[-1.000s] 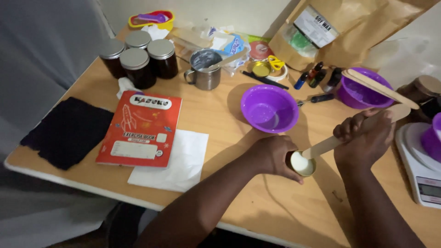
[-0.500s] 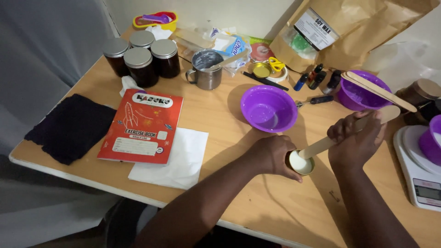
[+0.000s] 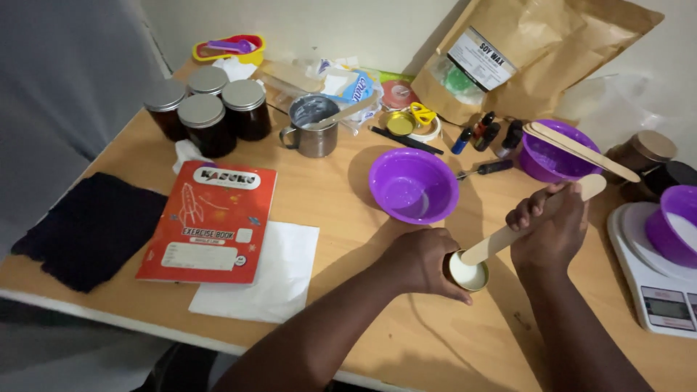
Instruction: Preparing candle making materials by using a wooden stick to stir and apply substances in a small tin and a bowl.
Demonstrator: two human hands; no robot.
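Far left on the wooden table (image 3: pixel 341 192): dark cloth (image 3: pixel 87 229), then a red exercise book (image 3: pixel 209 221) partly over a white paper sheet (image 3: pixel 270 279). Behind them three dark jars with silver lids (image 3: pixel 207 109), a crumpled tissue just beside. At the back edge, a yellow-and-red dish with measuring spoons (image 3: pixel 229 47).

Centre: metal mug (image 3: pixel 314 129) with a stick in it, a purple bowl (image 3: pixel 412 185) in front of small clutter (tape roll, yellow scissors, black pen).

Left hand (image 3: pixel 421 261) closed around a small round tin (image 3: pixel 468 274), sitting on the table near the front edge, just below the purple bowl; pale wax inside. Right hand (image 3: pixel 552 229) gripping a flat wooden stick (image 3: pixel 523 225), tilted, lower end down in the tin, upper end sticking out past the knuckles.

Behind the right hand: small dropper bottles (image 3: pixel 488 134), a screwdriver, a second purple bowl (image 3: pixel 555 152) with two wooden sticks laid across its rim, a big brown paper bag (image 3: pixel 530 58) against the wall.

Far right: white kitchen scale (image 3: pixel 653 290) carrying a third purple bowl (image 3: pixel 675 225); two dark lidded jars behind it.
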